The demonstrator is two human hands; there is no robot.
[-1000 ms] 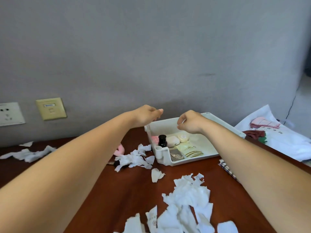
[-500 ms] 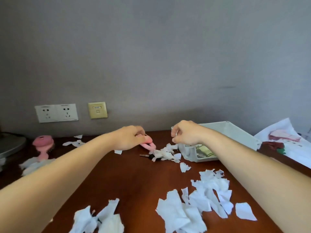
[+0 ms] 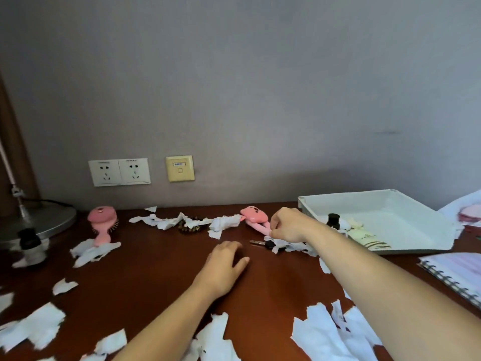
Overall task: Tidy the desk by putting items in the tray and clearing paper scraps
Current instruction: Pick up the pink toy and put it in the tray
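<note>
White tray w/ few bits; paper scraps, brush, beads & key left on worktop; right hand grip pinches pink item, left hand grip apart.

A plain grey wall rises beyond both hands. Low on it, beyond and left of the left hand, a white double socket sits just beside a yellowed data outlet. A faint dark smudge marks the wall above the right hand. The desk under them is glossy reddish-brown wood. Far left of the left hand stands a lamp's round metal base, with a brown wooden frame behind it. The light is soft and even.
</note>
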